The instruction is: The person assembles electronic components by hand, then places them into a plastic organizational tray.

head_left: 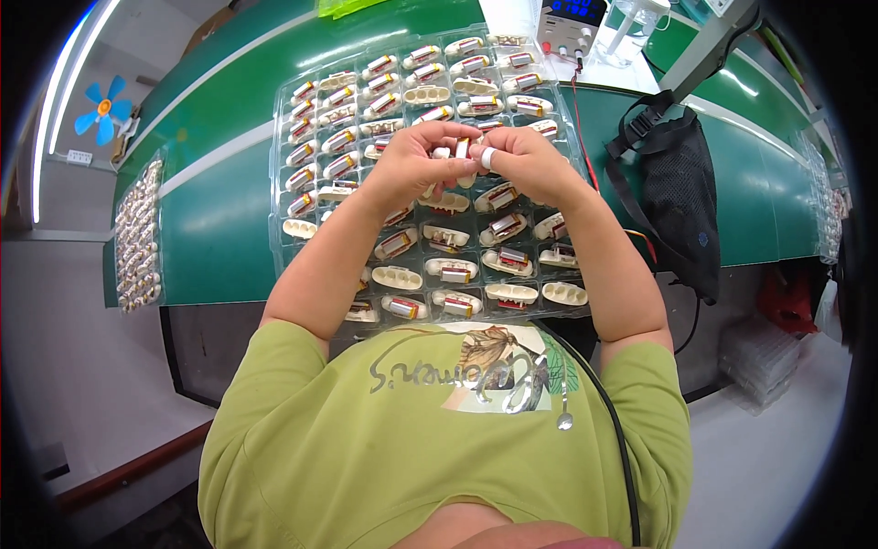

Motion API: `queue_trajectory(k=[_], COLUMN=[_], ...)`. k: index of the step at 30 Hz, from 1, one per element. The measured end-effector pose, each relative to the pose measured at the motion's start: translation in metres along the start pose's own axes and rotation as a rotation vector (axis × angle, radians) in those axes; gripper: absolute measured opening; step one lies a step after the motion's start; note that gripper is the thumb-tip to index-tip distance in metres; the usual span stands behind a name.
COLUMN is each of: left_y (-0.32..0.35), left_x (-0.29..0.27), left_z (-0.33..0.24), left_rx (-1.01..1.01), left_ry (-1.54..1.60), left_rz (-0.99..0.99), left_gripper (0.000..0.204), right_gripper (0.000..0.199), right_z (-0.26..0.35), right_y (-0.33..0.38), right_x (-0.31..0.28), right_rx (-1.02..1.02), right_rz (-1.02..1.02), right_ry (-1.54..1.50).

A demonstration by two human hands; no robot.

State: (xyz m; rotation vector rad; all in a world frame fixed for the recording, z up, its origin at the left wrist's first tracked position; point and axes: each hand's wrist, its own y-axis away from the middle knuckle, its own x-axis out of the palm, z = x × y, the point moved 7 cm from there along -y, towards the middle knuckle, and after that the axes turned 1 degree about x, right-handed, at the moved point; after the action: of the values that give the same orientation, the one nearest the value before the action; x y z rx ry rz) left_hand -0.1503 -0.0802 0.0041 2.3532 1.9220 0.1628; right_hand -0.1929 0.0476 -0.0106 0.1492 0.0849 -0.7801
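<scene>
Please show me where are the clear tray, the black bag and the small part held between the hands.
clear tray [294, 240]: head view, bare left rim.
black bag [681, 197]: head view, middle of its mesh front.
small part [463, 149]: head view, its top between the fingertips.

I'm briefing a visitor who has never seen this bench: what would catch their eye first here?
First, the two hands meeting mid-picture, left hand and right hand, pinching a small white part between the fingertips. Under them lies a clear plastic tray on the green bench, its pockets mostly filled with small white pieces with red and silver inserts. A black bag hangs on the right.
</scene>
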Motion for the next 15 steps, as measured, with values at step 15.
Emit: queue_trajectory(k=[15], left_y=[0.000], left_x=[-0.040], left_z=[-0.008], left_rx=[0.215], left_ry=[-0.763], left_rz=[-0.122], left_gripper=[0.031], right_gripper=[0.026], right_z=[-0.003], right_y=[-0.003], right_x=[-0.030], right_rx=[0.063], right_rz=[-0.193], right_ry=[-0.215])
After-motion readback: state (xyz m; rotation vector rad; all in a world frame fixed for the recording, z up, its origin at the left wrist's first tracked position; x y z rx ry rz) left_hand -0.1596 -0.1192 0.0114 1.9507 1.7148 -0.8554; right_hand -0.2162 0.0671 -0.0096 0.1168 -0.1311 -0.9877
